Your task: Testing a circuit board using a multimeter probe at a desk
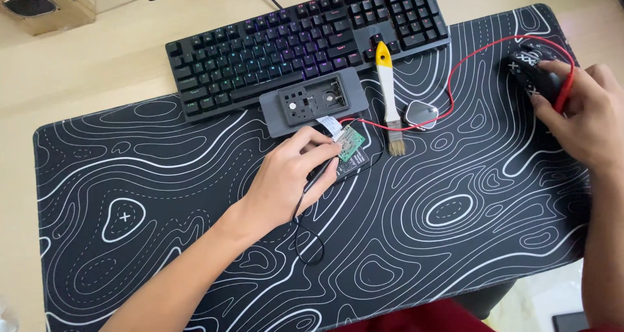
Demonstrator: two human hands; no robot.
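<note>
My left hand (289,176) rests on the black patterned desk mat (162,195) and pinches a black probe, its tip against a small green circuit board (351,143). A black lead (309,238) loops back from this hand. The board lies beside an open grey device casing (312,101), joined to it by a white ribbon cable. My right hand (582,114) lies over a black patterned computer mouse (530,68) at the right edge and grips a red probe (564,91). Its red wire (455,65) arcs back toward the board.
A black keyboard (292,42) with lit keys lies behind the casing. A yellow-handled brush (389,94) lies on the mat next to a small rounded grey part (421,114). A wooden speaker box (39,7) stands at the top left.
</note>
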